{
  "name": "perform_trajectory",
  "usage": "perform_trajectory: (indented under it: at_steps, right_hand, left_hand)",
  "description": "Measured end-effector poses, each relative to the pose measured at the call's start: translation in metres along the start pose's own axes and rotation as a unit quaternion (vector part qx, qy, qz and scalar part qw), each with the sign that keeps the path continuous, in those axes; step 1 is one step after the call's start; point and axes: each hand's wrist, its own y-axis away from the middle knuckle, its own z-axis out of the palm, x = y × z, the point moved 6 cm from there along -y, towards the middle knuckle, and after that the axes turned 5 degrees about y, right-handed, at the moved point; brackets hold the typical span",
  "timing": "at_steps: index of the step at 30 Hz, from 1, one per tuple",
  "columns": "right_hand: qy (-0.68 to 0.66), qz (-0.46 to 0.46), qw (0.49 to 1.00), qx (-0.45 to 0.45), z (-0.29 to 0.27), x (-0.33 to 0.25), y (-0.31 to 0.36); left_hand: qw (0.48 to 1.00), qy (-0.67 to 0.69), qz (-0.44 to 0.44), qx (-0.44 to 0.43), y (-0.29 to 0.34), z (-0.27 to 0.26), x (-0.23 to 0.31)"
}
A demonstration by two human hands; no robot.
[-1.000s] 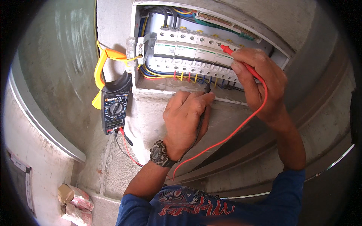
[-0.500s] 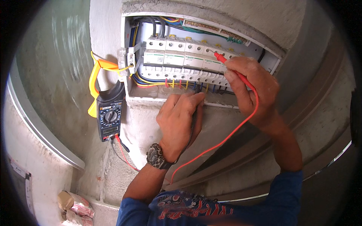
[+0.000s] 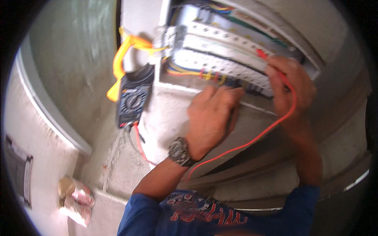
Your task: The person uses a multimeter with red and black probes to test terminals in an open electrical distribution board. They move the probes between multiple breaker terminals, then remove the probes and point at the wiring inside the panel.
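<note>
My right hand [image 3: 293, 86] is closed around a red test probe [image 3: 261, 54], its tip at the upper screw terminals toward the right of a row of white circuit breakers [image 3: 220, 44]. Blur hides whether the tip touches metal. Below the row, my left hand [image 3: 212, 118] is closed on a black test probe [image 3: 234, 83], mostly covered by the fingers and pointed at the lower terminals. From the right hand a red test lead [image 3: 252, 140] loops down past my left wrist. A black clamp meter [image 3: 134, 101] with an orange jaw [image 3: 123, 59] hangs at the box's left side.
The breakers sit in a recessed distribution box [image 3: 179, 88] with a pale raised rim. Coloured wires [image 3: 185, 71] run along its lower inside. At the lower left lie crumpled packages [image 3: 76, 198], near a grey door frame [image 3: 55, 116].
The view has swung, so the box, meter and both hands appear farther right, with box and meter also higher. The picture is blurrier. Both hands keep their grip on the probes.
</note>
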Motion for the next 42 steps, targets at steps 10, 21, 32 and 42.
perform_trajectory:
  at_steps: [10, 21, 32, 42]
  right_hand:
    - [-0.050, 0.035, 0.997, -0.054, -0.001, 0.010, -0.003]
    - [-0.047, 0.010, 0.997, -0.060, -0.004, 0.008, -0.003]
    - [-0.047, 0.032, 0.997, -0.060, -0.006, 0.003, -0.008]
    - [-0.055, 0.012, 0.998, -0.029, -0.005, -0.002, -0.009]
  left_hand:
    - [0.999, -0.007, 0.020, 0.026, -0.004, 0.000, 0.005]
    - [0.998, -0.001, 0.033, 0.046, -0.007, 0.000, 0.007]
    - [1.000, -0.019, -0.003, 0.012, -0.002, 0.002, 0.003]
    - [1.000, -0.001, 0.012, 0.019, -0.006, -0.001, 0.005]
